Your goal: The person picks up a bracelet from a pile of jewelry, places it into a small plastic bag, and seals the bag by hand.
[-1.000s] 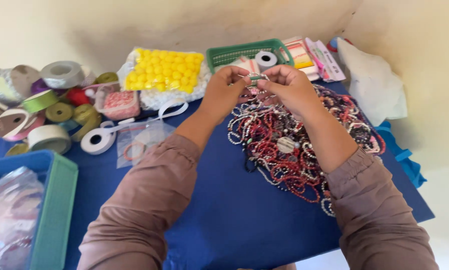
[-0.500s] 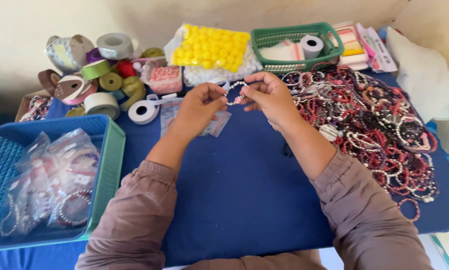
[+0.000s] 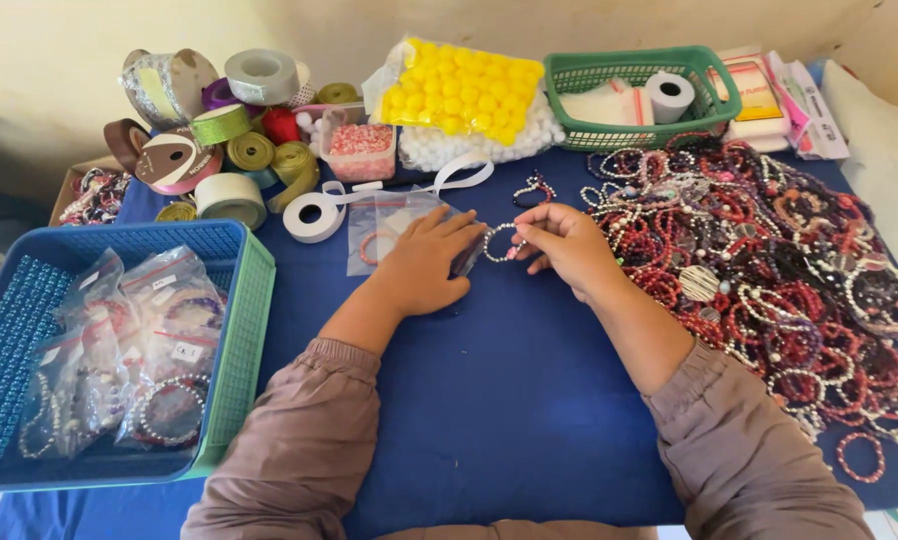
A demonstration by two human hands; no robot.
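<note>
My right hand (image 3: 567, 245) pinches a small bracelet of white beads (image 3: 499, 243) just above the blue tabletop (image 3: 489, 400). Beside it, my left hand (image 3: 427, 265) lies palm down, fingers spread, on small clear plastic bags (image 3: 389, 222); one of the bags holds a reddish bracelet. To the right of my right hand spreads a big heap of red, white and dark bead bracelets (image 3: 769, 250). One loose bracelet (image 3: 535, 188) lies apart, just beyond my hands.
A blue basket (image 3: 231, 300) with bagged bracelets sits at the near left. Ribbon and tape rolls (image 3: 231, 150) crowd the far left. A bag of yellow balls (image 3: 464, 92), a green basket (image 3: 581, 72) and flat packets (image 3: 769, 95) line the back.
My hands came down from mid-air toward the table and nearer to me. The left hand let go of the bracelet and now rests on the plastic bags. The view shifted left.
</note>
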